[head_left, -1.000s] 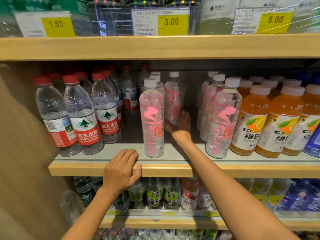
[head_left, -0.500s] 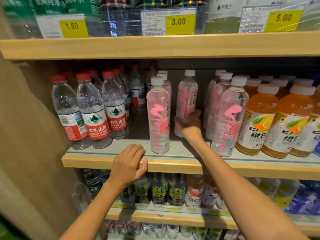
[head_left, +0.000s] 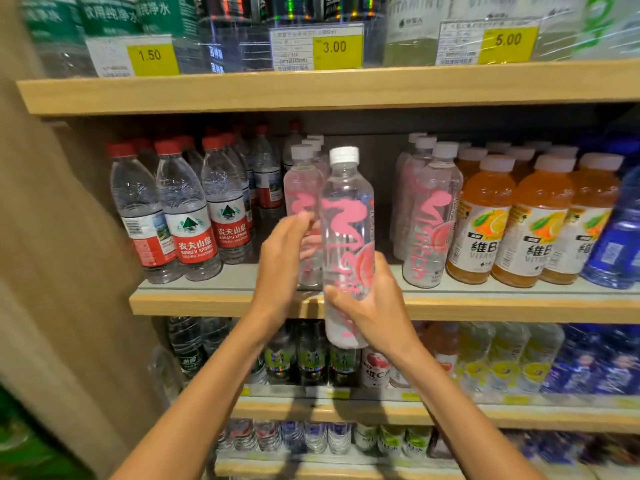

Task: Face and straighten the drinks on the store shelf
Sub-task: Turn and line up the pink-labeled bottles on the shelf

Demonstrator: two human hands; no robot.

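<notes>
A clear bottle with pink lettering and a white cap is held upright in front of the middle shelf, its base below the shelf edge. My right hand grips its lower half. Just left of it, another pink-lettered bottle stands at the shelf front with more of its kind behind. My left hand wraps around this bottle's lower part, fingers blurred. A second row of pink-lettered bottles stands to the right, with a dark gap between the two rows.
Red-capped water bottles fill the shelf's left end and orange vitamin drinks and a blue bottle the right. A wooden side panel closes the left. The upper shelf board hangs close above the caps. Lower shelves hold more drinks.
My right hand has pulled a pink-lettered bottle from deep in the gap out past the shelf edge. My left hand left the shelf edge and rose to the front pink bottle.
</notes>
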